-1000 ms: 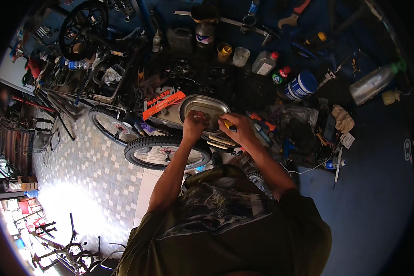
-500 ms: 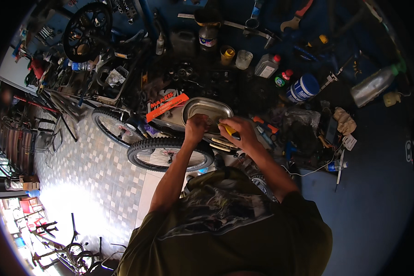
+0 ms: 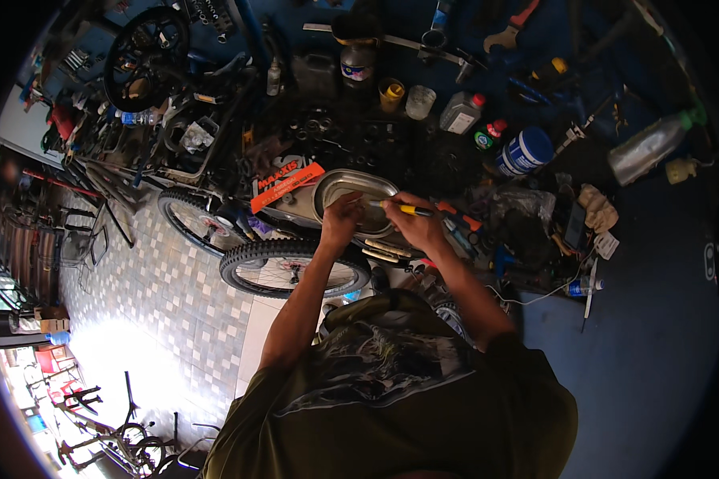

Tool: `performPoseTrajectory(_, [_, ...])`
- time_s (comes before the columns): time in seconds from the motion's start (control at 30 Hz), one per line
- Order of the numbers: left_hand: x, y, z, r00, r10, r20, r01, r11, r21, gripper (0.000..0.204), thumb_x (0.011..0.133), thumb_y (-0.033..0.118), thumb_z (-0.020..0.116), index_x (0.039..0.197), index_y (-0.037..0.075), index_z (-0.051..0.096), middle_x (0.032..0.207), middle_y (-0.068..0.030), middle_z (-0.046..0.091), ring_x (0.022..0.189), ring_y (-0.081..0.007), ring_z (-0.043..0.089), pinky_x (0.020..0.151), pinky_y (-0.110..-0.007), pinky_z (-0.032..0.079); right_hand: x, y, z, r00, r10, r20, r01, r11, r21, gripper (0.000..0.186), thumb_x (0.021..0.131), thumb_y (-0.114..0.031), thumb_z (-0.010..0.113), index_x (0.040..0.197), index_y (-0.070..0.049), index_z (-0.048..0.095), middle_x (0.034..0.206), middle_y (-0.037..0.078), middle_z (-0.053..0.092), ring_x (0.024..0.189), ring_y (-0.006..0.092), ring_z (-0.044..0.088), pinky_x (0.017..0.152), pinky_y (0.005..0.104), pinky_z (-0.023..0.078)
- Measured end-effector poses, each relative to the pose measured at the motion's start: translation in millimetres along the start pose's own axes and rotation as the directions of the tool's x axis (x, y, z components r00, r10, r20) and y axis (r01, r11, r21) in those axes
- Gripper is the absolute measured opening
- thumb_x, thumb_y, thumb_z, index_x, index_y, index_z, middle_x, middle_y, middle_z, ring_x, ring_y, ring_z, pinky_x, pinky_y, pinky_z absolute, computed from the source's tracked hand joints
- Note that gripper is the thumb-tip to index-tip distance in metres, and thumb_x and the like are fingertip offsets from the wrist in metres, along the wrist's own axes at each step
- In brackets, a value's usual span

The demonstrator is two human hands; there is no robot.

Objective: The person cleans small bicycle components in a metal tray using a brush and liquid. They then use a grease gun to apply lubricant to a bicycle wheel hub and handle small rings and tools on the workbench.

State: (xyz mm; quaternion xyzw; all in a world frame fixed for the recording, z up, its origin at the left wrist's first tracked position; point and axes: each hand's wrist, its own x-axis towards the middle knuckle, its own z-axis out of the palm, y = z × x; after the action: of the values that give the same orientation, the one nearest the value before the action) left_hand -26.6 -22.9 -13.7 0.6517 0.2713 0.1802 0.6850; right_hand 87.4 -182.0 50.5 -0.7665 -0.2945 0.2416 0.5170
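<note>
Over an oval metal tray (image 3: 382, 183) at the bench's near edge, my two hands work close together. My right hand (image 3: 415, 227) is closed round a screwdriver-like tool (image 3: 413, 210) with a yellow-and-black handle. Its thin front end points left toward my left hand (image 3: 341, 223), and its tip is too small to make out. The fingers of that left hand are bent and pinched together above the tray's left part. Whatever sits between them is hidden. Just left of the tray lies an orange-and-grey printed packet (image 3: 286, 185).
A bicycle wheel with a knobby tyre (image 3: 295, 267) is below the bench. Behind the tray are dark metal parts, a yellow cup (image 3: 391, 94), a grey bottle with a red cap (image 3: 461, 112) and a blue-and-white tub (image 3: 526, 152). Plastic wrapping (image 3: 525, 206) and tools crowd the right side.
My right hand has turned the yellow-handled tool, so that its handle now lies nearly level and points right. My left hand stays over the tray, its fingers slightly shifted.
</note>
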Motion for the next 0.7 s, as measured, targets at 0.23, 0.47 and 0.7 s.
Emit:
performPoseTrajectory(0.23, [1, 2, -1, 0.999, 0.016, -0.037, -0.007, 0.977, 0.214, 0.032, 0.090, 0.009, 0.064, 0.121, -0.003, 0.067, 0.089, -0.0148, 0.075, 0.074, -0.0184, 0.072, 0.070, -0.031, 0.055, -1, -14, 1, 0.976, -0.209, -0.062, 0.200, 0.971, -0.132, 0.019, 0.093, -0.022, 0.072, 0.100, -0.005, 0.071, 0.079, 0.007, 0.070, 0.073, 0.0096, 0.064, 0.068, 0.0277, 0.051])
performPoseTrajectory(0.47, [2, 7, -5, 0.992, 0.114, -0.061, -0.092, 0.953, 0.289, 0.030, 0.088, 0.008, 0.068, 0.117, 0.001, 0.070, 0.098, -0.0160, 0.076, 0.088, -0.0208, 0.074, 0.076, -0.032, 0.056, 1, -19, 3, 0.981, -0.179, -0.080, 0.164, 0.973, -0.164, 0.021, 0.094, -0.028, 0.070, 0.099, -0.007, 0.071, 0.080, 0.008, 0.071, 0.073, 0.0150, 0.069, 0.066, 0.0300, 0.052])
performPoseTrajectory(0.7, [0, 8, -4, 0.993, 0.067, -0.093, -0.043, 0.971, 0.233, 0.030, 0.087, 0.006, 0.068, 0.116, 0.001, 0.070, 0.099, -0.0168, 0.076, 0.093, -0.0224, 0.075, 0.079, -0.032, 0.057, -1, -20, 4, 0.981, -0.172, -0.091, 0.160, 0.979, -0.128, 0.022, 0.091, -0.027, 0.071, 0.095, -0.005, 0.069, 0.078, 0.015, 0.070, 0.071, 0.0249, 0.071, 0.064, 0.0336, 0.051])
